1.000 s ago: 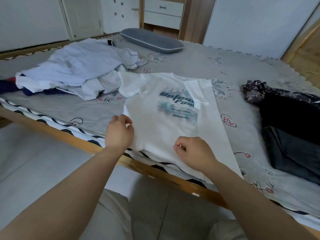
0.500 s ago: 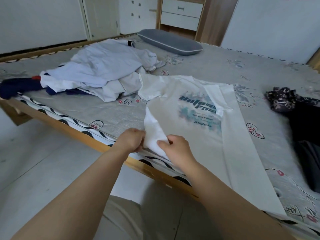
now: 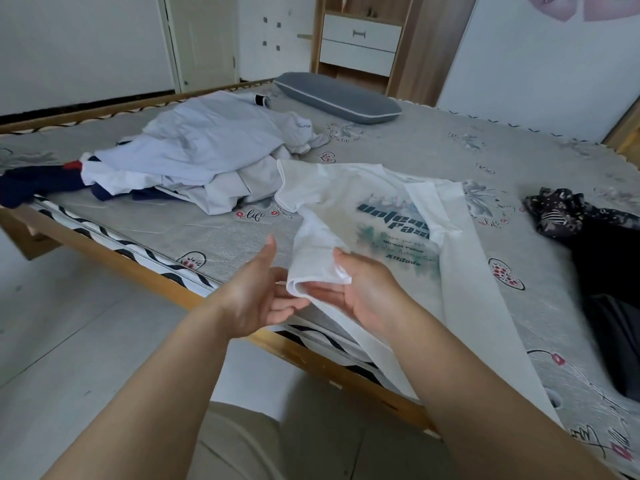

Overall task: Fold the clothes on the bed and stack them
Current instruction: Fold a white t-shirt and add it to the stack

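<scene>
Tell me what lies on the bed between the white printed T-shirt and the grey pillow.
In the head view, only bare patterned mattress cover lies between the white printed T-shirt and the grey pillow; the heap of pale clothes sits off to the left of that stretch.

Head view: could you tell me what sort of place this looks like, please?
Most likely a home bedroom. A wide bed with a wooden frame fills the view, a grey pillow lies at its far side, and a wooden drawer unit stands against the wall. Loose clothes are heaped on the bed.
</scene>
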